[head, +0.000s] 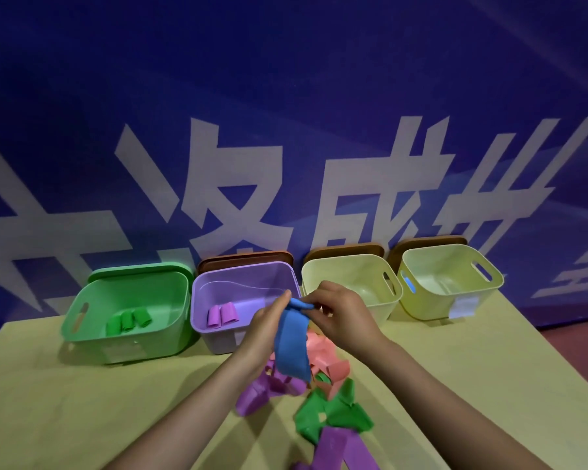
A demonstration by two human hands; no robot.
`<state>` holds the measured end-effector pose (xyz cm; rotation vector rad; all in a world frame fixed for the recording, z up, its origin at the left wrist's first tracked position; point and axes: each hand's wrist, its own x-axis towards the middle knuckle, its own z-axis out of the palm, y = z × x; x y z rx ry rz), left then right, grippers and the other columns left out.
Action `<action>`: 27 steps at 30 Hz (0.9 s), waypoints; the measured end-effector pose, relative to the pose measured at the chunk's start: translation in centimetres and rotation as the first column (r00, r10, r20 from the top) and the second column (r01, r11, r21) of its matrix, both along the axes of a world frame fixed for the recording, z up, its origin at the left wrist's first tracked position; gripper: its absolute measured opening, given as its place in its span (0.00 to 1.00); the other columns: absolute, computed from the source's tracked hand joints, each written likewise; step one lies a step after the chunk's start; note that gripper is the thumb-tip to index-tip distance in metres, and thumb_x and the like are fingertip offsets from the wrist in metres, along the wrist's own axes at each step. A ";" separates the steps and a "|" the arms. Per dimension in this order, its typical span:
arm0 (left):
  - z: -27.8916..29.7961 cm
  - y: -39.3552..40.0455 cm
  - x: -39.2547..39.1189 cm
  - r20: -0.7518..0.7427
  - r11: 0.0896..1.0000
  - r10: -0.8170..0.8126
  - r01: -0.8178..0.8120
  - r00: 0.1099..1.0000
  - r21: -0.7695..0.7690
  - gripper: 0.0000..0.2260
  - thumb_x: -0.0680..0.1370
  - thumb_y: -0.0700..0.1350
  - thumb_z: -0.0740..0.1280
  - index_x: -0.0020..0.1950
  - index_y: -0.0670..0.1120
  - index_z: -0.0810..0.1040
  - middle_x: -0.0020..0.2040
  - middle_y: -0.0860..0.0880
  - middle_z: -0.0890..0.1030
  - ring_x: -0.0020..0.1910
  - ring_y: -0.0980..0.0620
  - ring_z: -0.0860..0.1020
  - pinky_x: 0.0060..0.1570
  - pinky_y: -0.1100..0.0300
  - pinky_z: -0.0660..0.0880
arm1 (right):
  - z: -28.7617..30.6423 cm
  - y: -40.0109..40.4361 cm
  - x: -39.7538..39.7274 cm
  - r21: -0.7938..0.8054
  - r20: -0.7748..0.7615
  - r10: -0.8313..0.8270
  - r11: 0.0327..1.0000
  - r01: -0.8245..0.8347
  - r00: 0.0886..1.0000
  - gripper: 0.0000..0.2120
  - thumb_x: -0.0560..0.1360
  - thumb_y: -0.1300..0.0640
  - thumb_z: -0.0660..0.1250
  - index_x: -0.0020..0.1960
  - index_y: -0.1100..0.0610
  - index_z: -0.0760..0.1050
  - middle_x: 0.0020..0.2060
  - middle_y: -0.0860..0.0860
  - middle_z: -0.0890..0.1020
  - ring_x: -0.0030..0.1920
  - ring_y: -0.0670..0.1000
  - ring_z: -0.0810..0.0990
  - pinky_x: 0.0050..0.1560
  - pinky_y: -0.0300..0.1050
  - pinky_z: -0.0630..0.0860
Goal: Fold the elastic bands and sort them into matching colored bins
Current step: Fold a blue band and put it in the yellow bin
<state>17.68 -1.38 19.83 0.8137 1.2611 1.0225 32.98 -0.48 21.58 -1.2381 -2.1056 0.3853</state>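
Mid-frame, my left hand (269, 315) and right hand (336, 312) pinch a blue band's (292, 340) top; no blue bin shows, and its dangling tail may unroll.

place: staged booth | cue: blue printed banner (286, 113) behind table (82, 401)

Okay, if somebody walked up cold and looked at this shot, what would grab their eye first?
Probably the blue band, held up at centre by both hands, the left hand and the right hand pinching its top end while the rest hangs down. Next, the row of bins along the back of the table: a green bin and a purple bin holding folded bands, then two pale yellow ones. Below the hands lies a loose heap of purple, green and pink bands.
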 end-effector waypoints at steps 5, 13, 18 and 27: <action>-0.2 -0.3 0.2 -0.020 0.999 -0.036 0.035 0.999 -0.007 0.13 0.81 0.50 0.61 0.47 0.46 0.83 0.50 0.38 0.82 0.50 0.40 0.78 0.52 0.48 0.72 | 1.2 0.1 1.0 -0.027 0.127 0.145 0.989 -0.143 0.981 0.10 0.73 0.58 0.70 0.52 0.57 0.84 0.39 0.52 0.79 0.38 0.46 0.74 0.37 0.34 0.66; -0.6 -0.9 -0.2 -0.062 0.994 -0.050 0.056 0.997 0.094 0.11 0.82 0.45 0.59 0.52 0.46 0.81 0.52 0.41 0.83 0.58 0.38 0.78 0.63 0.41 0.70 | 0.5 -1.5 1.1 -0.311 -0.264 -0.032 0.949 -0.054 0.964 0.15 0.76 0.54 0.69 0.62 0.52 0.78 0.45 0.48 0.77 0.45 0.44 0.77 0.49 0.36 0.74; 0.2 -1.6 0.2 -0.184 0.978 -0.065 0.099 0.981 0.182 0.10 0.82 0.47 0.58 0.51 0.50 0.79 0.51 0.43 0.81 0.53 0.43 0.79 0.54 0.44 0.75 | 0.2 -2.1 -0.2 -0.483 -0.355 -0.172 0.875 -0.023 0.919 0.07 0.78 0.54 0.66 0.42 0.52 0.79 0.31 0.46 0.78 0.33 0.42 0.75 0.39 0.41 0.73; 2.0 -2.0 0.4 -0.280 0.947 -0.064 0.147 0.958 0.285 0.07 0.81 0.45 0.61 0.48 0.52 0.78 0.47 0.49 0.81 0.52 0.46 0.79 0.53 0.51 0.76 | 0.5 -1.9 -0.4 -0.368 -0.311 -0.192 0.927 0.068 0.931 0.09 0.76 0.58 0.67 0.39 0.60 0.79 0.30 0.58 0.75 0.32 0.47 0.70 0.35 0.43 0.66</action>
